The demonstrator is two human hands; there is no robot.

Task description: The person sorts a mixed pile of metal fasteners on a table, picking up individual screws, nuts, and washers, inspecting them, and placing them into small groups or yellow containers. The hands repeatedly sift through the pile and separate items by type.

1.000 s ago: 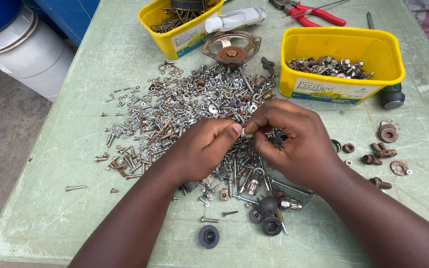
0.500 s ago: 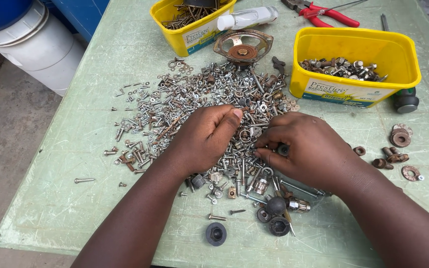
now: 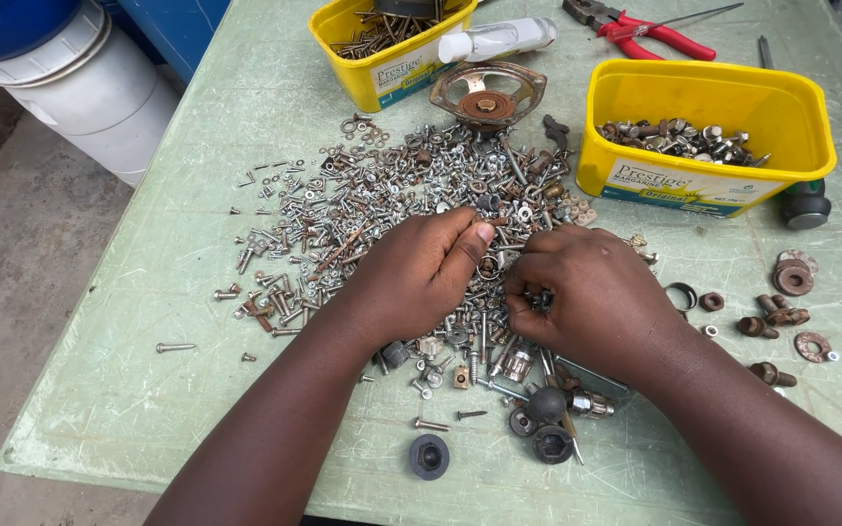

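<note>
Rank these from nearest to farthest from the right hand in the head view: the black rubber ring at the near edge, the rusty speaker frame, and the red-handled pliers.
1. Black rubber ring: just below and left of the right hand, near the table's front edge.
2. Rusty speaker frame: above the screw pile, between the yellow tubs.
3. Red-handled pliers: far edge, top right.

Your left hand (image 3: 419, 278) and right hand (image 3: 587, 302) cover the middle of the screw pile (image 3: 372, 200), so whatever's pinched in your fingers is too small to tell. The pliers (image 3: 650, 34) and smaller yellow tub (image 3: 382, 68) get clipped by the top edge, and the white bucket (image 3: 80, 97) at upper left.
</note>
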